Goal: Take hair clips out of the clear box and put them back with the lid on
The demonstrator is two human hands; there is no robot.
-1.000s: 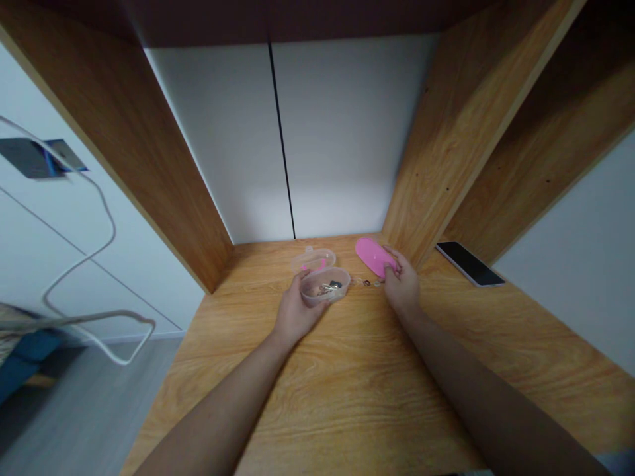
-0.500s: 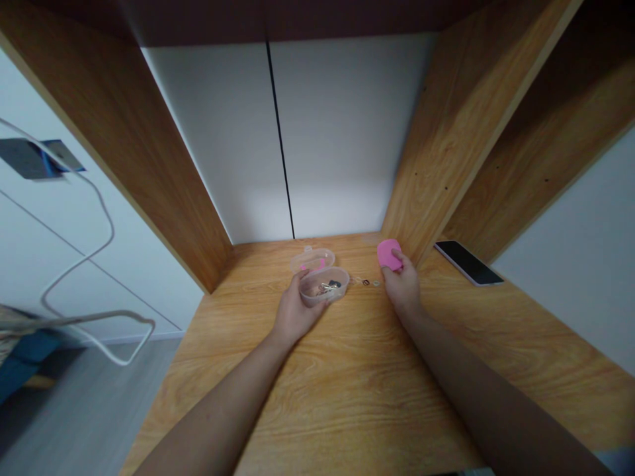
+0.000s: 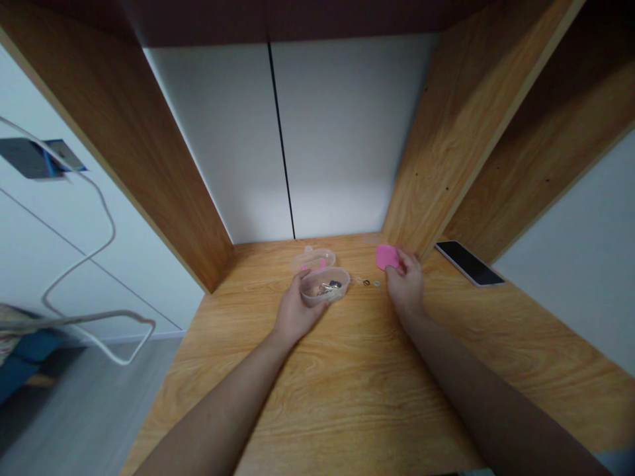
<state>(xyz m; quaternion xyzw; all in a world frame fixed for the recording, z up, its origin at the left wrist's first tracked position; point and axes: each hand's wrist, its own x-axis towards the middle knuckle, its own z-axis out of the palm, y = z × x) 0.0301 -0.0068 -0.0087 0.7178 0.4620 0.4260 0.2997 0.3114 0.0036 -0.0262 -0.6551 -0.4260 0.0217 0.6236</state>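
My left hand (image 3: pixel 296 305) is closed around the near-left side of a clear oval plastic box (image 3: pixel 342 291). Small metallic and dark pieces (image 3: pixel 330 287) lie inside the box. Its hinged lid (image 3: pixel 325 254) is flipped back behind it, with a pink patch on it. A flat pink piece with rounded corners (image 3: pixel 385 256) is gripped at its right edge by the thumb and fingers of my right hand (image 3: pixel 405 287); what it is, I cannot make out. Between the box and my right hand, a small dark ring (image 3: pixel 366 283) and a pale ring (image 3: pixel 376 283) rest on the wood.
A phone (image 3: pixel 469 262) lies on the wooden desktop (image 3: pixel 327 390) at the right. Wooden uprights (image 3: pixel 436 152) stand on both sides of a white back panel (image 3: pixel 337 145). A white cable (image 3: pixel 112 228) hangs at the left by a wall socket (image 3: pixel 64 155).
My right hand has shifted slightly to the right and its grip on the pink piece has moved to the right edge. The piece sits a little lower. My left hand stays on the box.
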